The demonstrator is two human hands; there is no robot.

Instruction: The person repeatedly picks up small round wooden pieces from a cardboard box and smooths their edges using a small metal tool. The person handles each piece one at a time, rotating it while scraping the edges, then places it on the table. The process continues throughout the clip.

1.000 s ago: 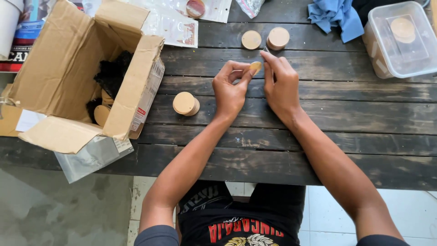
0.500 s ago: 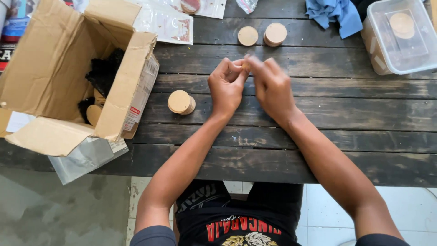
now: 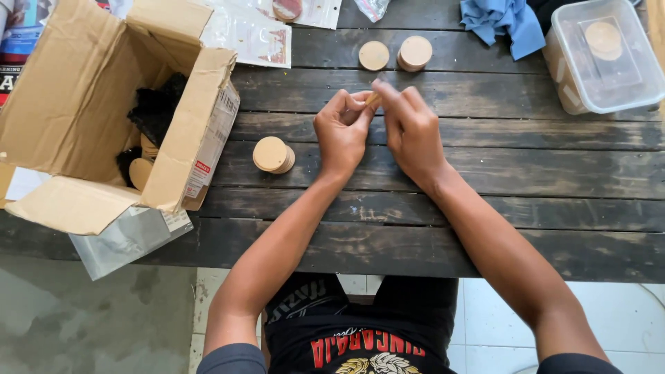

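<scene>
My left hand (image 3: 341, 131) and my right hand (image 3: 410, 127) meet above the dark wooden table (image 3: 526, 173). Together their fingertips pinch a small round wooden disc (image 3: 373, 100), mostly hidden by the fingers. A short stack of wooden discs (image 3: 272, 154) lies on the table left of my left hand. Beyond my hands a single disc (image 3: 374, 55) lies flat next to another short stack of discs (image 3: 415, 52).
An open cardboard box (image 3: 83, 118) with more discs and black stuffing stands at the left. A clear plastic tub (image 3: 603, 59) with a lid sits at the far right, a blue cloth (image 3: 502, 19) beside it. Clear plastic bags (image 3: 249, 31) lie at the far edge.
Both hands have stayed together on the small disc, fingers shifting around it. The view has drifted slightly; nothing on the table has moved.
</scene>
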